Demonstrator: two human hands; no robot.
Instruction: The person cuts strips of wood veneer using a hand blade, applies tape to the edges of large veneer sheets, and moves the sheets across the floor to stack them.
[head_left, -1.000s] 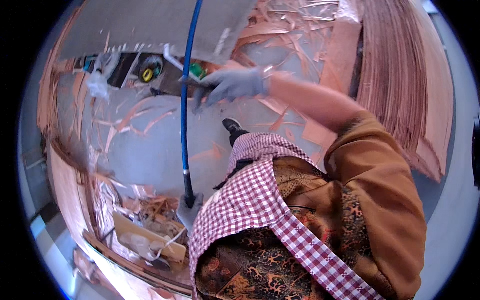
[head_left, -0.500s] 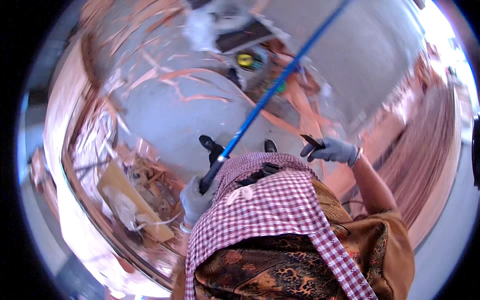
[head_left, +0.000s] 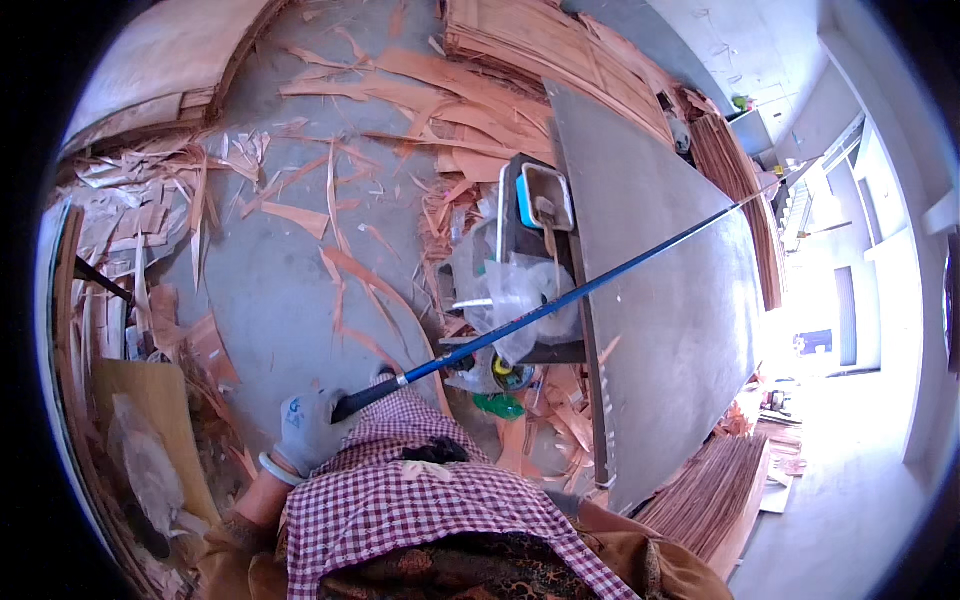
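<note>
Left of the grey worktop (head_left: 670, 320), just beside the checked apron (head_left: 440, 500), the gloved left hand (head_left: 310, 430) has its fingers curled firmly round the dark grip (head_left: 362, 397) of the blue pole (head_left: 590, 286)! Away it slants, over a clear plastic bag (head_left: 520, 285), across the worktop's left edge and out past the far one. Near that left edge, a tray (head_left: 524, 203) with a brush (head_left: 551, 240) in it! Veneer scraps (head_left: 430, 105) litter the floor (head_left: 270, 280); a veneer stack (head_left: 695, 495) lies by the worktop's near corner. The right hand? Out of sight, so its state can't be told.
</note>
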